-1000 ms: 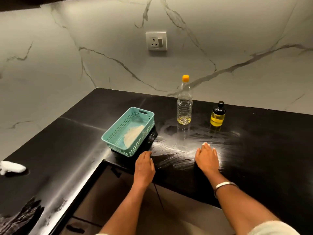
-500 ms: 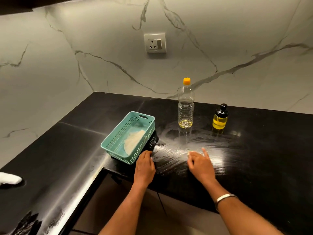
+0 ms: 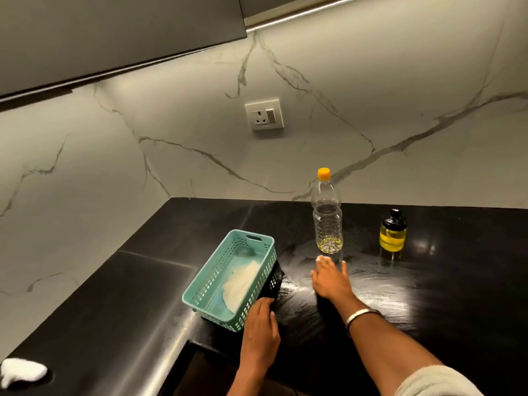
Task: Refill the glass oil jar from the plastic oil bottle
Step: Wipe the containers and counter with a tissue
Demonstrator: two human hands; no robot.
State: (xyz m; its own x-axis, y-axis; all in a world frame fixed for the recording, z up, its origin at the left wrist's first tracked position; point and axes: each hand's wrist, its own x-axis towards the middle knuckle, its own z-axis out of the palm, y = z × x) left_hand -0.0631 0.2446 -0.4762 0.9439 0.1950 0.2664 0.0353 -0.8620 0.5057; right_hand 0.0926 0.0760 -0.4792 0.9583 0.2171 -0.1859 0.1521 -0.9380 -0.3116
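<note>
A: The right hand [image 3: 331, 278] lies flat on the black countertop [image 3: 457, 295], palm down and fingers spread, holding nothing. Its fingertips reach up close to the base of the plastic oil bottle [image 3: 327, 221], though I can't tell whether they touch it.

B: And the left hand [image 3: 261, 327]?

A: Nearer the front edge, resting loosely open against the near right corner of a teal plastic basket [image 3: 251, 241], not gripping it. A white cloth [image 3: 241, 282] lies inside the basket.

B: Where do the task's things stand?

A: The bottle is upright toward the far side of the counter, orange cap [image 3: 324, 173] on, with only a shallow layer of yellow oil at its bottom. The glass oil jar [image 3: 393, 234] stands to its right, well apart, black top on, about half full of yellow oil.

B: What about the surface?

A: Glossy black stone, with pale smeared streaks around the right hand and the bottle. A crumpled white wad [image 3: 21, 371] sits at the near left.

B: The room?

A: White marble-look walls with grey veins meet at a corner, a socket with switch [image 3: 264, 113] is on the far wall, and grey cabinets [image 3: 114, 32] hang above.
</note>
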